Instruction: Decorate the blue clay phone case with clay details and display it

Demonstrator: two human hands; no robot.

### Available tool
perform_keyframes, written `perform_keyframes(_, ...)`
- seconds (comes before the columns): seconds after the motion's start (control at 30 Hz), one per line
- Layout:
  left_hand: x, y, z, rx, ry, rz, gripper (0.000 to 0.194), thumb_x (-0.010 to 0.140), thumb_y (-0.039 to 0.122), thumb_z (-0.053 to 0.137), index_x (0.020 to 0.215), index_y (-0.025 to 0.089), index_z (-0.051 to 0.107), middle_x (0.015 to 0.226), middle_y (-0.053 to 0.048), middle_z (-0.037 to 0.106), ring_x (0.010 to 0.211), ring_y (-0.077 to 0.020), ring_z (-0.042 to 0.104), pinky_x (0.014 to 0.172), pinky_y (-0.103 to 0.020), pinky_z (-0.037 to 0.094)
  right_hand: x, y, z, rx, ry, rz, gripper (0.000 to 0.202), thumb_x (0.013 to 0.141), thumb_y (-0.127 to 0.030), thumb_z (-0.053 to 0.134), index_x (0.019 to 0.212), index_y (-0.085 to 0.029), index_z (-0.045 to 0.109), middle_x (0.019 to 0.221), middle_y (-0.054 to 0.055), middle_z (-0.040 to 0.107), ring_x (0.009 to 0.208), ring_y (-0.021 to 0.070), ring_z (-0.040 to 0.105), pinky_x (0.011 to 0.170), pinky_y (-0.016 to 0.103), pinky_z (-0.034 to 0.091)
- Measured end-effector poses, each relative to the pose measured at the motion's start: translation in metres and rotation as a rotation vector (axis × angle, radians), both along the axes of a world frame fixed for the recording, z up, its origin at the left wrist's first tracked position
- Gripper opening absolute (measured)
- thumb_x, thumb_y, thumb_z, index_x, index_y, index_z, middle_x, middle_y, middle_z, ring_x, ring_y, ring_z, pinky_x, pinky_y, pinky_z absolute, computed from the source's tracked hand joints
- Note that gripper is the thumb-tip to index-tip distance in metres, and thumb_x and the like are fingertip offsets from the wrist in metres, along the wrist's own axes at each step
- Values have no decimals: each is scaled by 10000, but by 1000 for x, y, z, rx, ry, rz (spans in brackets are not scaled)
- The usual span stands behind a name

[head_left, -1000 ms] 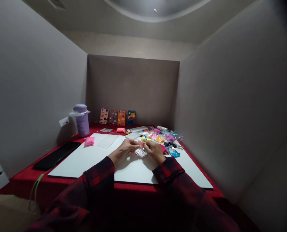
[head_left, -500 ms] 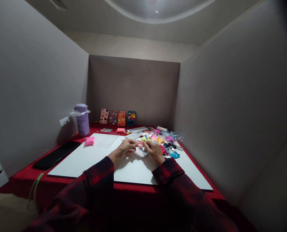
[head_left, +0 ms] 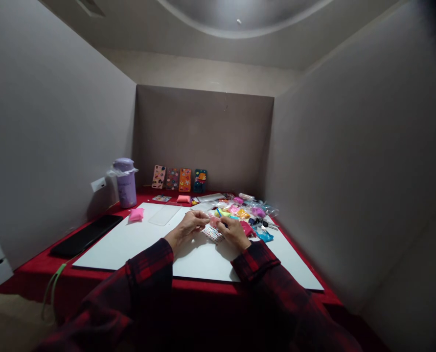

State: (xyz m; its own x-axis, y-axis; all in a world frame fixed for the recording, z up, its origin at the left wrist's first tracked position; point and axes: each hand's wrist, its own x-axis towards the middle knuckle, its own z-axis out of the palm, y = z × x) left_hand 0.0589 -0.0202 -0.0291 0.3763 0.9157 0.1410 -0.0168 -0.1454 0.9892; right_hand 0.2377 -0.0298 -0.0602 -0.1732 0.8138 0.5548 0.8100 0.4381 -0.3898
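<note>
My left hand (head_left: 191, 226) and my right hand (head_left: 233, 231) face each other above the white board (head_left: 199, 261). Their fingertips pinch a small pink, partly see-through packet (head_left: 214, 221) from its two sides; its exact content is too small to make out. Just below it lies a white sheet with rows of coloured dots (head_left: 213, 234), partly hidden by my fingers. A thin blue strip (head_left: 218, 212) shows right behind the packet, and whether my right hand touches it I cannot tell. A clear phone case (head_left: 165, 215) lies left of my hands.
Several bright packets (head_left: 243, 213) and a blue foil packet (head_left: 264, 235) crowd the board's right back. A pink packet (head_left: 136, 214) lies at left, near a black flat object (head_left: 87, 235) and a purple bottle (head_left: 126, 188). Decorated phone cases (head_left: 184, 179) lean on the back wall.
My right hand's fingers have shifted slightly around the pink packet, and more of it shows between the hands. The blue strip appears a little lower and further left. Both forearms stay in place.
</note>
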Motion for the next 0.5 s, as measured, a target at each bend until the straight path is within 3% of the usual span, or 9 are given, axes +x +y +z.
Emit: perform_keyframes(0.5, 2, -3, 3, -10, -46, -11, 172, 805, 194, 648, 695, 117, 541, 498, 77, 507, 339, -20, 357, 327, -152, 227, -1, -7, 7, -24, 31, -28, 250, 925, -356, 503, 851, -140, 604, 776, -6, 616, 658, 95, 579, 648, 269, 499)
